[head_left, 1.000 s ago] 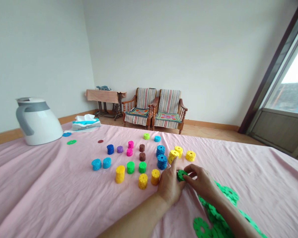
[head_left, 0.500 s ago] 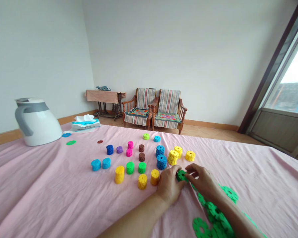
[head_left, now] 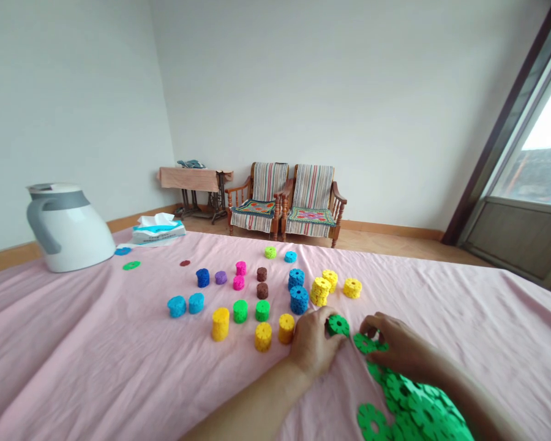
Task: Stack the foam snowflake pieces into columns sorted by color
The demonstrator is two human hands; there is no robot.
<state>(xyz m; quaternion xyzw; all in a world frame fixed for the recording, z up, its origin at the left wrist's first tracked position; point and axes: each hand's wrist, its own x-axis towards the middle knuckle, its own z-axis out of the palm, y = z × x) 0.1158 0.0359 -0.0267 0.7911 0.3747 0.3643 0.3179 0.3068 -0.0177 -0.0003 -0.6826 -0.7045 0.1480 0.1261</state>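
My left hand [head_left: 314,344] is curled around a short stack of dark green notched discs [head_left: 338,325], which sits on the cloth. To its right, my right hand [head_left: 397,344] has fingers and thumb closed at a loose green notched disc [head_left: 364,343]. Below that hand a heap of green notched discs [head_left: 413,401] spreads toward the bottom edge, partly behind my right forearm. A single green disc [head_left: 373,421] lies at the heap's left side. Beside my left hand stand a yellow-orange stack [head_left: 286,329] and a blue stack [head_left: 299,301].
More colored disc stacks stand in the middle, such as a yellow stack [head_left: 320,292] and a tall yellow-orange stack [head_left: 220,324]. A white jug [head_left: 76,236] and a tissue box [head_left: 158,231] stand at the left on the pink cloth [head_left: 119,343]. Chairs [head_left: 311,202] are beyond.
My right hand has moved right, away from the green stack, to a loose disc by the heap. My left hand stays around the stack, and more of the heap shows.
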